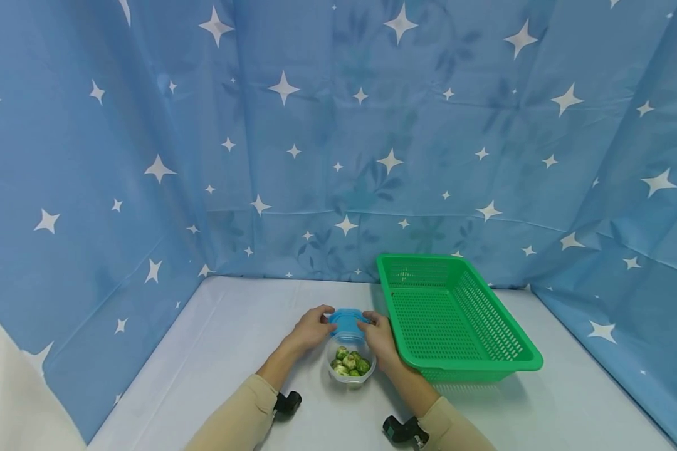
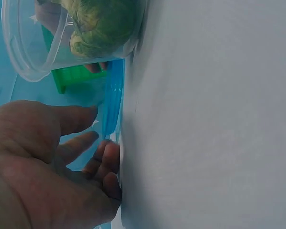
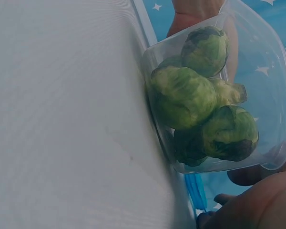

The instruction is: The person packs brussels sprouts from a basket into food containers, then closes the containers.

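A clear plastic container point(image 3: 271, 109) stands on the white table with several Brussels sprouts point(image 1: 351, 363) inside. Just behind it, a blue lid point(image 1: 346, 322) lies flat on the table, between the two hands. The left hand point(image 1: 311, 328) is at the lid's left edge, its thumb and fingers apart in the left wrist view. On the other side, the right hand point(image 1: 381, 339) reaches past the container, thumb and fingertips right at the lid's right edge. The container hides part of the right hand's fingers in the right wrist view.
A large green plastic basket point(image 1: 467, 364) stands on the right, close beside the right forearm. Blue curtains with white stars point(image 1: 344, 156) hang behind and along the sides of the white table point(image 1: 225, 313). Black wrist cameras point(image 1: 287, 404) sit on both sleeves.
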Demonstrator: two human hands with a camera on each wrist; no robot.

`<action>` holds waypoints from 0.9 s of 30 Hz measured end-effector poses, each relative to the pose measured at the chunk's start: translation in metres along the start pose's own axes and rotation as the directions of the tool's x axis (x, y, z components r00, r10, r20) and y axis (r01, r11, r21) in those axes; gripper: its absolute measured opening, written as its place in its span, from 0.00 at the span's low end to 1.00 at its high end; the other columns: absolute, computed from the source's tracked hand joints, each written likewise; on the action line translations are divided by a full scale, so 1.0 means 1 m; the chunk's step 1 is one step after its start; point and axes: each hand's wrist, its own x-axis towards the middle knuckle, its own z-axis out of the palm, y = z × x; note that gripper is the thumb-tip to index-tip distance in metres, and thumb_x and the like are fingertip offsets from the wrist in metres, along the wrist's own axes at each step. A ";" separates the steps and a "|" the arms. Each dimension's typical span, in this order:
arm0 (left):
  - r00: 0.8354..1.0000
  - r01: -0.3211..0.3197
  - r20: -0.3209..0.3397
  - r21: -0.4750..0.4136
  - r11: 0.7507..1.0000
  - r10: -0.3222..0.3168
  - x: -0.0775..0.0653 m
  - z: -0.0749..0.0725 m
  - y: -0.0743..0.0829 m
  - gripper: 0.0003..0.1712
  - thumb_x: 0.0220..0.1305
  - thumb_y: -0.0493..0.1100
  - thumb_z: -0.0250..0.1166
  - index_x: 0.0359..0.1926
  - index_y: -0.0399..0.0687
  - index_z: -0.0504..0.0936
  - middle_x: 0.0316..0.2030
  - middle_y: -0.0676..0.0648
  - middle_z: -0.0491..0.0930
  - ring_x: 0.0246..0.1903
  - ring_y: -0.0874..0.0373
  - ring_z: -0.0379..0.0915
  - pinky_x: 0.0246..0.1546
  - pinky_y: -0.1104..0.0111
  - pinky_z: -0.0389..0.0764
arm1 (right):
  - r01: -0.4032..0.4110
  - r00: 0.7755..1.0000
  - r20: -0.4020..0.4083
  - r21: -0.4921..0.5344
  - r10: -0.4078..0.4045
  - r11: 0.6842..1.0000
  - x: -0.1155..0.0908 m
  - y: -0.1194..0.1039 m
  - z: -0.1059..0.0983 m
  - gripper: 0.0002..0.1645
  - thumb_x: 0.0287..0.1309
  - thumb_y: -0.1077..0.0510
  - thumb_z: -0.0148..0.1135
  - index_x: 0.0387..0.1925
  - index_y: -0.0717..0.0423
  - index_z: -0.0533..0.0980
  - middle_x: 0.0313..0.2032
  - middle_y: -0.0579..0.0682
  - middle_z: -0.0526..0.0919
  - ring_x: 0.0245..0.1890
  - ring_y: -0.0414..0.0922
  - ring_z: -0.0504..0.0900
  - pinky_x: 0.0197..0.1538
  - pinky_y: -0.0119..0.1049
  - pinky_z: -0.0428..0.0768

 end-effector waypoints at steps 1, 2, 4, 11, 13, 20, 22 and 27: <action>1.000 -0.004 -0.008 -0.009 1.000 0.004 0.000 0.000 0.000 0.26 0.71 0.40 0.67 0.67 0.38 0.77 0.47 0.40 0.80 0.43 0.51 0.74 0.43 0.56 0.76 | 0.003 1.000 0.001 0.003 -0.003 1.000 0.000 0.000 0.000 0.27 0.73 0.62 0.56 0.68 0.73 0.69 0.70 0.72 0.69 0.71 0.69 0.67 0.72 0.63 0.67; 1.000 -0.008 -0.018 -0.019 1.000 0.008 0.001 0.000 -0.001 0.26 0.70 0.39 0.67 0.67 0.37 0.77 0.47 0.39 0.80 0.44 0.50 0.74 0.45 0.55 0.77 | 0.006 1.000 0.001 0.006 -0.006 1.000 0.000 0.000 -0.001 0.27 0.73 0.63 0.56 0.68 0.73 0.69 0.69 0.72 0.69 0.70 0.69 0.68 0.71 0.63 0.67; 0.999 -0.020 -0.036 -0.037 0.999 0.018 0.001 0.000 -0.001 0.26 0.69 0.36 0.67 0.66 0.35 0.77 0.48 0.38 0.79 0.45 0.49 0.74 0.46 0.54 0.78 | 0.012 1.000 0.002 0.020 -0.012 1.000 -0.001 0.000 -0.001 0.27 0.73 0.65 0.56 0.68 0.74 0.69 0.68 0.72 0.70 0.69 0.68 0.69 0.71 0.62 0.68; 0.998 -0.019 -0.053 -0.105 0.994 0.013 0.001 0.000 -0.001 0.27 0.68 0.35 0.67 0.67 0.36 0.77 0.49 0.38 0.77 0.39 0.52 0.73 0.41 0.60 0.77 | 0.035 0.999 -0.005 0.108 -0.035 0.994 0.000 0.002 -0.001 0.30 0.71 0.71 0.52 0.72 0.74 0.63 0.73 0.73 0.63 0.77 0.68 0.58 0.77 0.61 0.59; 0.998 -0.023 -0.057 -0.137 0.990 0.016 0.001 0.000 0.000 0.27 0.69 0.35 0.66 0.67 0.37 0.76 0.49 0.37 0.76 0.36 0.53 0.73 0.38 0.62 0.77 | 0.045 0.999 -0.011 0.133 -0.044 0.990 0.001 0.002 -0.001 0.32 0.71 0.72 0.51 0.74 0.73 0.62 0.75 0.72 0.62 0.78 0.67 0.56 0.79 0.60 0.56; 0.997 -0.041 -0.068 -0.243 0.969 0.025 0.004 -0.001 0.005 0.27 0.73 0.37 0.64 0.71 0.41 0.74 0.53 0.36 0.73 0.38 0.53 0.81 0.38 0.64 0.79 | 0.088 0.996 -0.007 0.201 -0.088 0.976 0.002 0.001 -0.001 0.35 0.71 0.73 0.51 0.77 0.72 0.57 0.78 0.71 0.56 0.80 0.67 0.51 0.80 0.58 0.52; 0.997 -0.050 -0.066 -0.251 0.967 0.034 0.004 -0.002 0.007 0.28 0.73 0.37 0.64 0.72 0.42 0.73 0.53 0.37 0.73 0.38 0.54 0.82 0.36 0.65 0.79 | 0.102 0.995 -0.002 0.210 -0.104 0.972 0.003 0.002 -0.001 0.36 0.70 0.73 0.52 0.77 0.72 0.56 0.78 0.71 0.54 0.80 0.67 0.49 0.80 0.59 0.52; 0.997 -0.058 -0.065 -0.286 0.956 0.041 0.004 -0.006 0.011 0.32 0.73 0.38 0.64 0.74 0.41 0.69 0.53 0.37 0.74 0.37 0.55 0.85 0.35 0.66 0.79 | 0.155 0.987 0.010 0.192 -0.160 0.969 0.004 0.003 0.000 0.39 0.69 0.73 0.56 0.77 0.73 0.55 0.78 0.72 0.52 0.80 0.69 0.47 0.79 0.59 0.54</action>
